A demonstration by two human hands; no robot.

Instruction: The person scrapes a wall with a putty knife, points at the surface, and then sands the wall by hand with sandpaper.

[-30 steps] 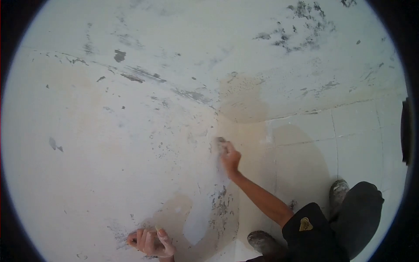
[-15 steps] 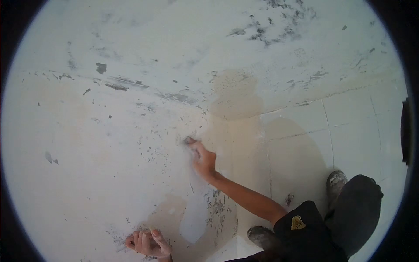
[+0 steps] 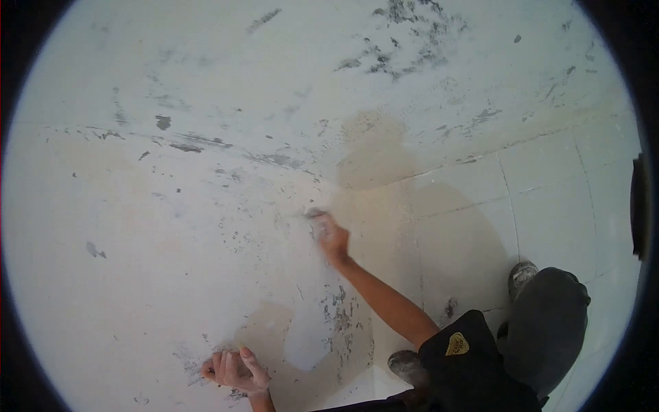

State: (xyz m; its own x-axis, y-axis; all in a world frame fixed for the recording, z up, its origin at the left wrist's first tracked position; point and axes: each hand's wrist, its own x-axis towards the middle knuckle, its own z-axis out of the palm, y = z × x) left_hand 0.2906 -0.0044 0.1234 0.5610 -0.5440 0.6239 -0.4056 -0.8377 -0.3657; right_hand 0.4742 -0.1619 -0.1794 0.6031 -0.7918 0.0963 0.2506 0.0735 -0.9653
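My right hand (image 3: 333, 237) is against the pale, scuffed wall (image 3: 158, 261), near the inner corner. Its fingers are closed and blurred by motion. At the fingertips a small dark grey object (image 3: 315, 213) shows, too smeared to name. Lower left, my left hand (image 3: 233, 369) rests at the same wall with curled fingers and the thumb on top. Whatever it may hold is hidden, though a pale yellowish bit shows by the thumb. Dark scuff marks (image 3: 189, 364) surround it.
Another wall face (image 3: 295, 55) with dark flaked patches adjoins above. Light floor tiles (image 3: 549, 206) lie to the right, where a dusty shoe (image 3: 523, 278) and a dark-trousered knee (image 3: 559, 323) show. A second shoe (image 3: 407, 367) is lower down. Shadows fall across the corner.
My right hand has shifted up and to the right across the wall, towards the corner. My left hand stays at about the same place in view, while the camera view has tilted slightly.
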